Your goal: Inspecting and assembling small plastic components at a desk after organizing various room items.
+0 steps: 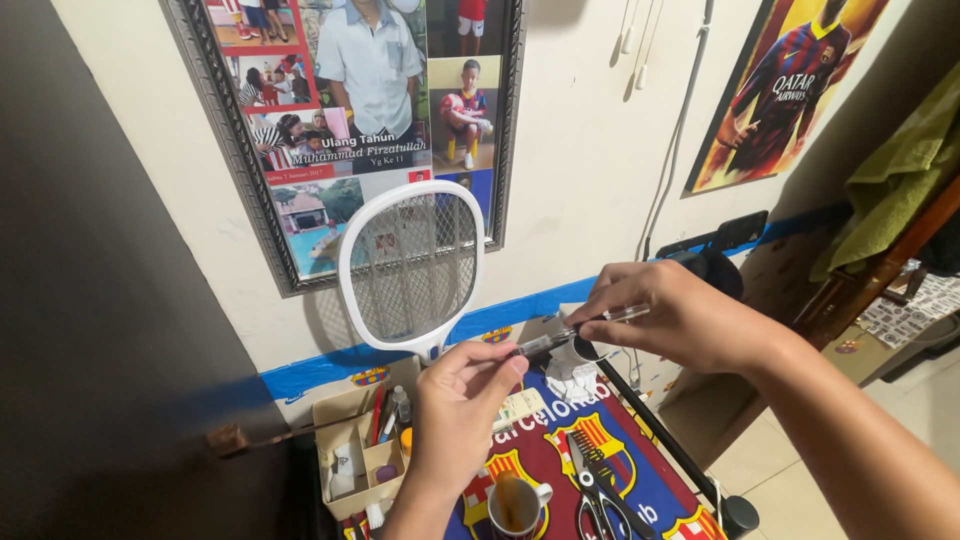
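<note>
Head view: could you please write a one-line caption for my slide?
Both hands, left and right, hold a clear pen above scissors and a mug.

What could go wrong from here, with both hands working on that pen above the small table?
The clear pen is pinched between the left hand and right hand directly above the mug; a loosened part might drop into it. The scissors lie just beneath, so a lowered hand could catch the blades.

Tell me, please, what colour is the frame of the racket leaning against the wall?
The racket frame is white, around a grey mesh; the head view shows it.
</note>
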